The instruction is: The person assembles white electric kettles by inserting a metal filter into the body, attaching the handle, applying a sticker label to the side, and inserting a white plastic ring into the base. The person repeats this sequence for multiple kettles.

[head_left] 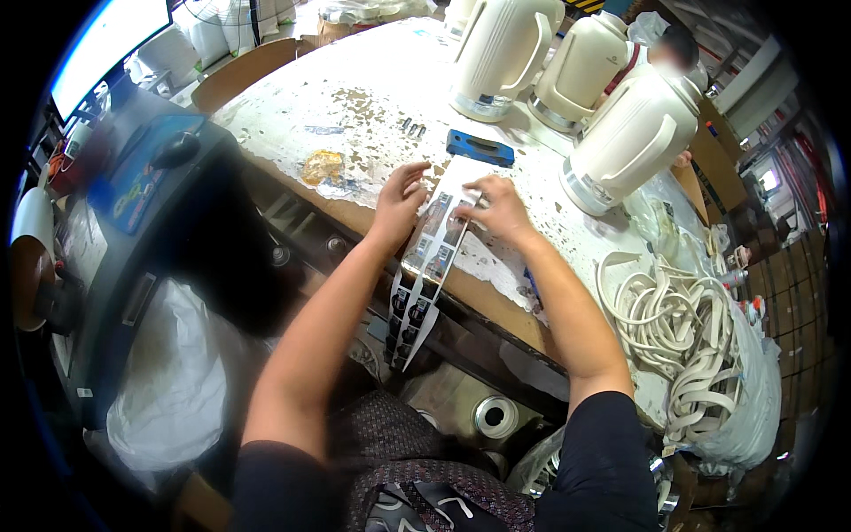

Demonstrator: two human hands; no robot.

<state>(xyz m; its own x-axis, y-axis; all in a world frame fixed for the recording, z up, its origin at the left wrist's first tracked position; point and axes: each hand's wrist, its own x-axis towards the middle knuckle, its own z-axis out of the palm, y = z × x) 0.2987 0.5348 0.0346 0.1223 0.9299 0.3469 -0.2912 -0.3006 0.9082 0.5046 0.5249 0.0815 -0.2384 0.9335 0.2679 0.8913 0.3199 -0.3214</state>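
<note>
A long strip of printed stickers [434, 248] lies over the table's near edge, its lower end hanging down in front of me. At its right side my right hand [499, 210] pinches the strip with curled fingertips. My left hand [399, 204] is on the other side of the strip, fingers apart and slightly bent, with nothing visible in them. Just beyond both hands lies a blue, flat, oblong object [480, 148]. Several cream vacuum jugs stand at the back and right; the nearest jug [634, 133] has a side handle and a metal base band.
Cream plastic strips [669, 319] are heaped at the table's right end, by clear plastic bags. Small dark pieces [413, 128] lie on the worn white table [292, 106]. To the left are a monitor [106, 53] and a mouse [176, 151]. Another person [674, 53] is behind the jugs.
</note>
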